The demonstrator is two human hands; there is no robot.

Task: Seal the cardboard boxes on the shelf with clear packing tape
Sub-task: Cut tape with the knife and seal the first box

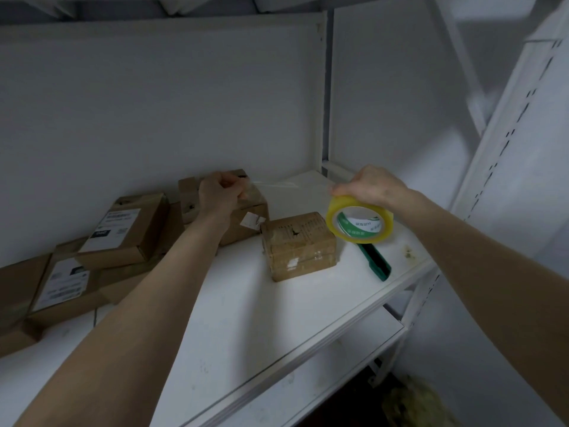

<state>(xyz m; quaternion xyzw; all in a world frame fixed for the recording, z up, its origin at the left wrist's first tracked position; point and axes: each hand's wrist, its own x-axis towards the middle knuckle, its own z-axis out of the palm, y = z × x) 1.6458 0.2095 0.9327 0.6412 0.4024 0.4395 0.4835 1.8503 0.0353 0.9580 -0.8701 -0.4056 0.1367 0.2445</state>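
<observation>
While the left hand [220,192] is curled tight, pinching the loose end of the tape strip [277,184] over the back box [246,221], the right hand [372,186] grips the tape roll [335,212] from on top, fingers wrapped over its rim, holding it up off the shelf [246,318]. The clear strip runs taut between the two hands. A smaller box [298,245] sits just below the roll with a green cutter [377,263] beside it, and labelled boxes [123,229] are stacked at the left.
</observation>
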